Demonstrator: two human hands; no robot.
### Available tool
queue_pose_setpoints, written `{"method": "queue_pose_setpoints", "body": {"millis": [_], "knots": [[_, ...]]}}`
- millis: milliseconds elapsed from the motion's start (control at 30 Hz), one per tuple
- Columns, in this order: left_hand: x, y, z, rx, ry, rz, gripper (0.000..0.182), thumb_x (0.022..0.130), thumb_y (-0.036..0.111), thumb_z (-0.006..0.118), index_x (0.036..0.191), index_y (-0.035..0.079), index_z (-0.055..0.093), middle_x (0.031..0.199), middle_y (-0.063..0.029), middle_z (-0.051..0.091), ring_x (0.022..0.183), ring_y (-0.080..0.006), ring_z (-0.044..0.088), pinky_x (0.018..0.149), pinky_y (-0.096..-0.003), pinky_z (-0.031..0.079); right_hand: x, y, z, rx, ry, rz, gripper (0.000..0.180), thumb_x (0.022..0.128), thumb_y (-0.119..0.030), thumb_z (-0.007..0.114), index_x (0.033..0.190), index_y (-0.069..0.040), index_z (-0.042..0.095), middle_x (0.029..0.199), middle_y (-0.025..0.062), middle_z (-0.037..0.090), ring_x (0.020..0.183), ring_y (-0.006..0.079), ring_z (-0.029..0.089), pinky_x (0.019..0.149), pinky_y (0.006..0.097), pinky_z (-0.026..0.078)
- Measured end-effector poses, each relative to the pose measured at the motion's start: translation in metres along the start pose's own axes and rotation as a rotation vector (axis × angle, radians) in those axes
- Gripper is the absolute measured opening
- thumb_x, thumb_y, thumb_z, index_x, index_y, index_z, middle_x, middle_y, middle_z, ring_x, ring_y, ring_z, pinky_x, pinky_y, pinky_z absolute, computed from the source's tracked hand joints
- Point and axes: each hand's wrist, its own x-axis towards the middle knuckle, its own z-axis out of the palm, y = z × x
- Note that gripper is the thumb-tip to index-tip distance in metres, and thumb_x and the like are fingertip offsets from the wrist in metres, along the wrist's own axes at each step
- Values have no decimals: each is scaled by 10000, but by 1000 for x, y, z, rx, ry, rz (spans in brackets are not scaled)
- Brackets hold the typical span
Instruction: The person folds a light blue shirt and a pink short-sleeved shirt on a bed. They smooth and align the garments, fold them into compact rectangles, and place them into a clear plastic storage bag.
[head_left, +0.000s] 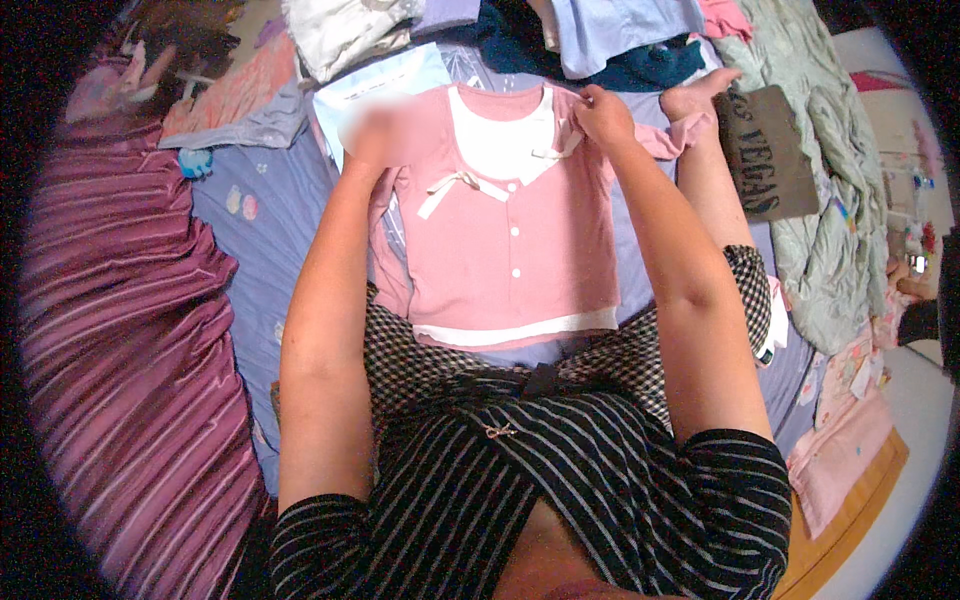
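A pink long-sleeved children's top with a white inset at the neck, white ribbon bows and a short row of white buttons lies spread out between my legs. Its neckline points away from me and its white-trimmed hem towards me. My right hand pinches the fabric at the shoulder on the right side. At the opposite shoulder is my left hand, blurred so that its fingers and hold cannot be made out. The left-side sleeve hangs down along the body of the top, while the right-side one reaches across my shin.
I sit on a blue bed sheet. Beyond the top are a light blue printed item and heaped clothes. A striped maroon cloth lies left. A dark lettered fabric piece and a pale green quilt are right.
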Motion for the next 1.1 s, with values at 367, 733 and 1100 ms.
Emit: {"method": "queue_pose_setpoints", "body": {"millis": [367,733,1100], "knots": [[-93,52,-83,-839,-237,39,382,888,166,665,1216,-14,590,1114,-91,647,1029,-166,611,889,-288,487,-72,-18,-154,183,6,-247,234,864,-280,668,989,-84,694,834,27,664,762,120,613,689,278,471],[-181,104,-297,-934,233,203,358,905,90,600,1250,-4,580,1211,-121,630,1076,-217,618,957,-337,490,-79,-192,-246,657,71,-433,229,897,-236,664,1018,-43,671,795,33,639,682,117,590,583,271,486],[-264,220,-233,-933,-119,312,254,881,103,635,1124,33,654,1086,-117,673,780,-146,633,682,-279,530,-43,-189,-214,1263,-116,-538,299,918,-212,628,1175,-69,575,1076,97,636,947,216,647,818,345,544]]}}
